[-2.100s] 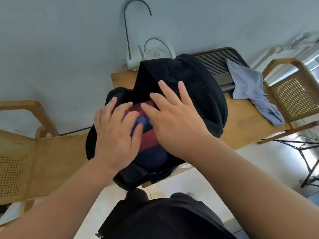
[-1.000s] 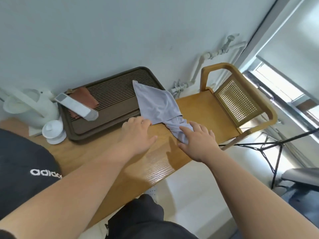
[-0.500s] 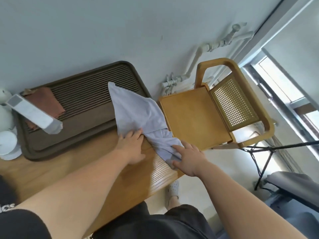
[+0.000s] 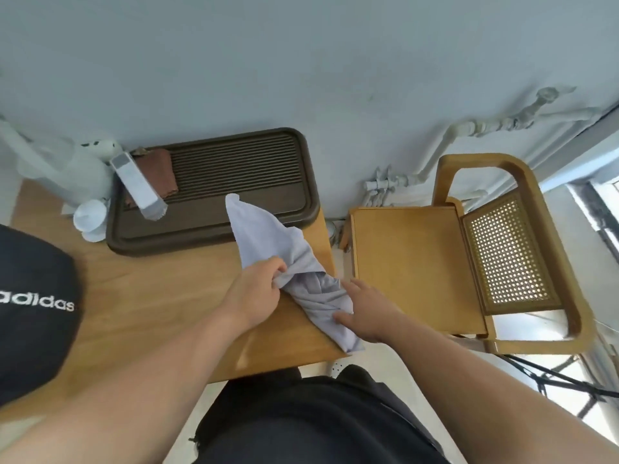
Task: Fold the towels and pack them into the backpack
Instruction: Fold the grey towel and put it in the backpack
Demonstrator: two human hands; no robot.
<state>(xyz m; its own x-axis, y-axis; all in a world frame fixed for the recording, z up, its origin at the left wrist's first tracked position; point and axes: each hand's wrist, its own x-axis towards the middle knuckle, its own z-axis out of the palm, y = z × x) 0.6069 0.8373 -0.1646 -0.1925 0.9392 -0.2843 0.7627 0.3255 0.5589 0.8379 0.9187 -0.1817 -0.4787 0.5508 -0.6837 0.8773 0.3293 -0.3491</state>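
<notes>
Our left hand (image 4: 258, 289) pinches the bunched middle of the towel (image 4: 268, 236), with its fingers curled into the folds. Our right hand (image 4: 365, 313) lies against the end nearest us; we cannot tell if it pinches there. The towel is twisted between the 2 hands, and its far tip lies beyond the left hand on the tray (image 4: 234, 169). We should first spread it flat on the table (image 4: 150, 296) (finding 2 corners helps), then fold. The backpack (image 4: 33, 313) is left of the left hand.

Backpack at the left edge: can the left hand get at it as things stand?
Probably yes: the backpack lies beside the left forearm, with only bare table between. The left hand grips the grey towel, though, so it must release or carry it.
</notes>
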